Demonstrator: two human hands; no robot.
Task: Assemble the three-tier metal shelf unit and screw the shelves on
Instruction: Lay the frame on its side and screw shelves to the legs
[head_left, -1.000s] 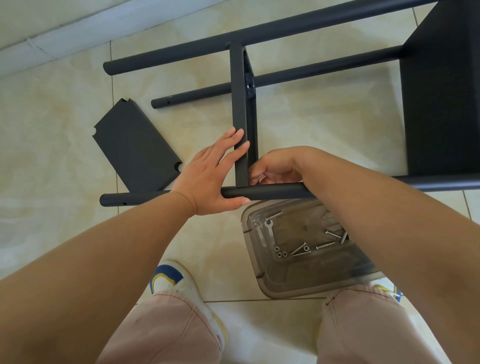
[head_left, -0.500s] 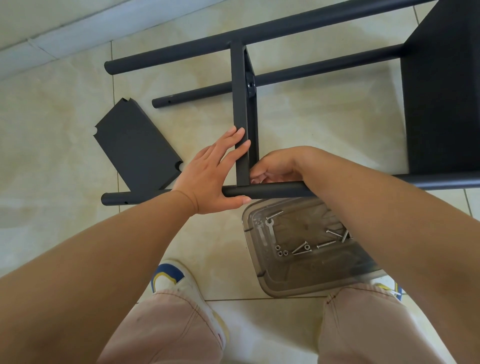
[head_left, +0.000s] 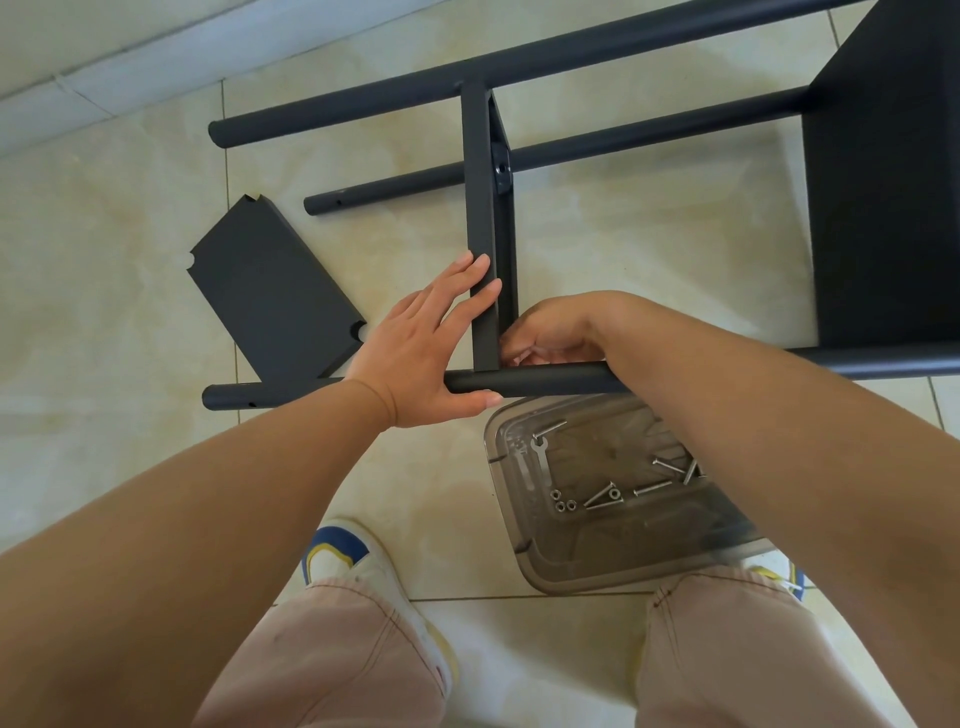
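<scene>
- The left hand (head_left: 421, 353) lies flat against the frame, its straight fingers (head_left: 467, 291) pressed on the edge of the middle shelf (head_left: 480, 208), which stands on its side, and its thumb (head_left: 467, 402) stretched under the near pole (head_left: 545, 381).
- The right hand (head_left: 553, 332) reaches in just right of that shelf, where it meets the near pole; its fingers are curled, but I cannot tell whether they pinch anything, since the spot is hidden behind the hand.
- The shelf unit lies on its side on the tiled floor (head_left: 104, 260), its long dark poles running left to right; a far pole (head_left: 467, 73) and a lower pole (head_left: 597, 143) cross behind the middle shelf.
- Another shelf (head_left: 883, 182) is fixed at the right end of the frame.
- A loose shelf panel (head_left: 275, 296) lies flat on the floor to the left, one corner passing under the near pole.
- A clear plastic tray (head_left: 524, 525) sits on the floor between the person's feet, below the right forearm; in it lie screws (head_left: 652, 488), small nuts (head_left: 563, 504) and a small spanner (head_left: 540, 454).
- A white shoe (head_left: 363, 561) with blue and yellow trim shows above a pale pink trouser leg (head_left: 332, 660).
</scene>
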